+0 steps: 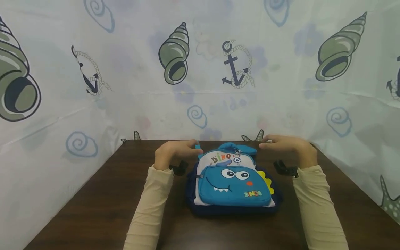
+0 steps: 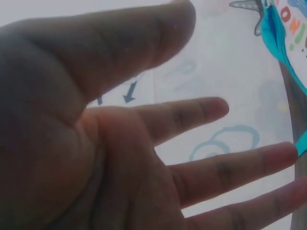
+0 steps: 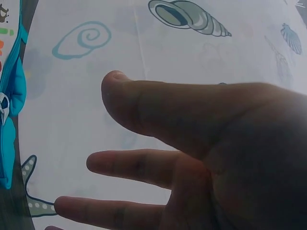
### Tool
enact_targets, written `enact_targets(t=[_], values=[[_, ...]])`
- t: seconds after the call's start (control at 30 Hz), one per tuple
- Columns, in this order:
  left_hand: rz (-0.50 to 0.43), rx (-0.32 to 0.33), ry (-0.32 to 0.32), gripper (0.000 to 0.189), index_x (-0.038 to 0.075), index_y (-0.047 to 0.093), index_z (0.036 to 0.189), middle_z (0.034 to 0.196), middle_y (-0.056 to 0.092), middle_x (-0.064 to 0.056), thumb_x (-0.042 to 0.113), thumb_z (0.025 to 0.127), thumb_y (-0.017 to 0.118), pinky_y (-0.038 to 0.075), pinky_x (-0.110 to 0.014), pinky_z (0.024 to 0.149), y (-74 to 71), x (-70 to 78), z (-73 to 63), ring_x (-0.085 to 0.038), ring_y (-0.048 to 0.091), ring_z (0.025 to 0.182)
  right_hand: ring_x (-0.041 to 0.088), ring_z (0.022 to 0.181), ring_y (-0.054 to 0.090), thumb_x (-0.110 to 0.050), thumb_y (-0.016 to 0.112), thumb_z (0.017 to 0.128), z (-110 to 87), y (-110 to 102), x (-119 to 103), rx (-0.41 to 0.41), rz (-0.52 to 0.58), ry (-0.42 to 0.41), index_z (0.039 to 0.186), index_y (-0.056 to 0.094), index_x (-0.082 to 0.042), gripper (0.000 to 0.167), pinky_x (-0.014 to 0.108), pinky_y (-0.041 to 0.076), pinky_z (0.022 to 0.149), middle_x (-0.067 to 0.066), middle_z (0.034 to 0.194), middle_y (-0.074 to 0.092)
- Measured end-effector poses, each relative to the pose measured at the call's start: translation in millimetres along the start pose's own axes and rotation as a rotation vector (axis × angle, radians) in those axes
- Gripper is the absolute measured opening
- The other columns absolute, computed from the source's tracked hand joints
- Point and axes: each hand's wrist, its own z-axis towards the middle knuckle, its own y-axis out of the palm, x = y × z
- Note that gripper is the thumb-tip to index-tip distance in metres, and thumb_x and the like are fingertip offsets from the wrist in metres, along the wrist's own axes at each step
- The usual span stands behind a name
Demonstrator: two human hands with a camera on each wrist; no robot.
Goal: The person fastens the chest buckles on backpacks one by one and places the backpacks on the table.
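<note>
A child's backpack in blue and white, with a cartoon dinosaur face and yellow spikes along one side, lies on the brown table, its top toward the back. My left hand hovers by its upper left corner, near a teal strap. In the left wrist view that hand has its fingers spread and straight, holding nothing. To the right of the bag's top, my right hand is held in the air, apart from it. The right wrist view shows this hand with extended fingers and nothing in its grasp.
The dark wooden table extends on both sides of the bag. Behind and beside it hangs a white cloth printed with shells, anchors and starfish. A dark wrist camera is strapped to the left wrist, another to the right.
</note>
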Motion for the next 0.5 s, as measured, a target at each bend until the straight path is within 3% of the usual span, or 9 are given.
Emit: enact_targets(t=[0.3, 0.5], values=[[0.05, 0.015, -0.041, 0.044, 0.028, 0.053, 0.131, 0.142, 0.054, -0.003, 0.058, 0.098, 0.048, 0.043, -0.053, 0.105, 1.9, 0.5, 0.2, -0.028, 0.049, 0.131, 0.05, 0.137, 0.038, -0.062, 0.04, 0.1, 4.3, -1.9, -1.9, -0.011, -0.026, -0.011, 0.148, 0.039, -0.007, 0.072, 0.07, 0.036, 0.105, 0.028, 0.151, 0.041], [0.055, -0.014, -0.044, 0.044, 0.028, 0.053, 0.131, 0.144, 0.053, -0.003, 0.058, 0.099, 0.047, 0.042, -0.053, 0.106, 1.8, 2.0, 3.8, -0.029, 0.049, 0.131, 0.05, 0.134, 0.043, -0.057, 0.041, 0.102, 5.8, -4.4, -0.1, -0.017, -0.052, -0.032, 0.144, 0.043, -0.003, 0.068, 0.069, 0.038, 0.104, 0.029, 0.146, 0.046]])
